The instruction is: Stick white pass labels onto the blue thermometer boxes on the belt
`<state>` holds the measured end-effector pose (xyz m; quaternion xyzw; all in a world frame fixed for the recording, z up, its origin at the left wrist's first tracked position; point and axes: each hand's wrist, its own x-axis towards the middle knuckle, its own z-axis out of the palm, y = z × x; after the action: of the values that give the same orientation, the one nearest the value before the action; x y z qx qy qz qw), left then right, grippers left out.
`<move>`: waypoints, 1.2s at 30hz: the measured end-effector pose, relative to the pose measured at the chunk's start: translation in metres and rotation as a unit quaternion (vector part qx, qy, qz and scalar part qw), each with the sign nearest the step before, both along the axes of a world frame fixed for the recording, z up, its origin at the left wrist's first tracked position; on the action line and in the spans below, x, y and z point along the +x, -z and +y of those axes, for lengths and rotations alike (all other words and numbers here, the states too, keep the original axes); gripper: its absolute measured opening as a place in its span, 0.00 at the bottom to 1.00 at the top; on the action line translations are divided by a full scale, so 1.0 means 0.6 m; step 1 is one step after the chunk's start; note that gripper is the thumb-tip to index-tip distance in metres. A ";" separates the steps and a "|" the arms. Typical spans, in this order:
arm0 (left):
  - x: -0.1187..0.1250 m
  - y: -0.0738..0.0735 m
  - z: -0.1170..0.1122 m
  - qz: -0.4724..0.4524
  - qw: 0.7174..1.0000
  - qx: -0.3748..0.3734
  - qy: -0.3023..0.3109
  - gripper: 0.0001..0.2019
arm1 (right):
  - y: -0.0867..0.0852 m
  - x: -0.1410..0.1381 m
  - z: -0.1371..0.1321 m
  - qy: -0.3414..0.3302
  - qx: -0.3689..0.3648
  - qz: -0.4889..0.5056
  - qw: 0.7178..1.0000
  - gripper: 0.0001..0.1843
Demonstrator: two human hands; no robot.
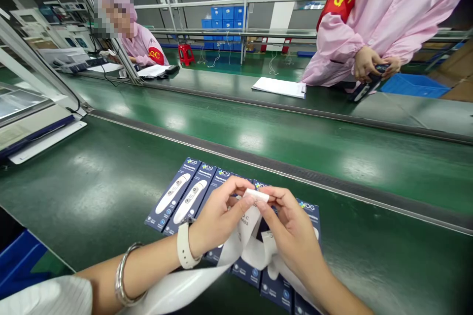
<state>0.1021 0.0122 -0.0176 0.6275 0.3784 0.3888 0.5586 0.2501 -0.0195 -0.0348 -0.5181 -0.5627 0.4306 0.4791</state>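
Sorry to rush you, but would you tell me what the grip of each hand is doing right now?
Left hand: closed, pinching a white printed paper strip.
Right hand: closed, pinching the same strip.

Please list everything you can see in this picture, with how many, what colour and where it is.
Navy cardboard thermometer boxes: at least seven, navy with white thermometer pictures, spread on the near belt under the hands
Glossy white paper strip: one, white, pinched by both hands, draped over the boxes
Green conveyor belts: two, dark green, side by side across the view
White papers on a clipboard: one stack, white, on the far bench
Standing co-worker: one, pink smock, red armband, far right
Seated co-worker: one, pink smock, red armband, far left
Plastic crates: several, blue, stacked in the background
Plastic stool: one, red, background
Left hand: one, with white watch strap and silver bangle
Right hand: one, bare
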 end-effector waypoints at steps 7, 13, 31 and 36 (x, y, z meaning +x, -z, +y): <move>0.012 0.008 0.003 0.044 0.998 -0.021 -0.038 0.15 | -0.009 0.003 -0.005 -0.027 -0.019 -0.085 0.996 0.10; 0.031 0.013 -0.005 0.070 0.995 -0.045 -0.050 0.16 | 0.004 0.010 0.006 0.034 -0.008 -0.158 0.987 0.19; 0.080 0.008 0.052 0.051 0.927 -0.364 -0.078 0.14 | 0.053 0.110 0.056 -0.098 0.128 -0.378 0.912 0.20; 0.085 0.008 0.068 0.081 0.923 -0.367 -0.080 0.11 | 0.054 0.109 0.054 -0.117 0.169 -0.428 0.880 0.25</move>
<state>0.1534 0.0529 -0.0226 0.3753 0.5871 0.2137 0.6846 0.3153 0.0129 -0.0673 -0.4935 -0.8336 0.1187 0.2179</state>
